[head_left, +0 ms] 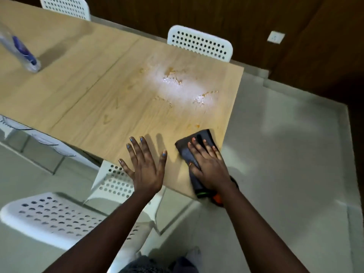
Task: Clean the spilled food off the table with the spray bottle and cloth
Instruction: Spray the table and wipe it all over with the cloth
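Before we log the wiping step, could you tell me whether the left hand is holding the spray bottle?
No, the left hand lies open on the table, far from the spray bottle.

A: What's the count on the tabletop?
B: One wooden table (82, 91), one spray bottle (21, 52), one dark cloth (194, 154), and several orange food smears (173, 75).
A: Chairs?
B: Three white perforated chairs (199, 43) clearly. Two hands: left hand (144, 168), right hand (208, 166).
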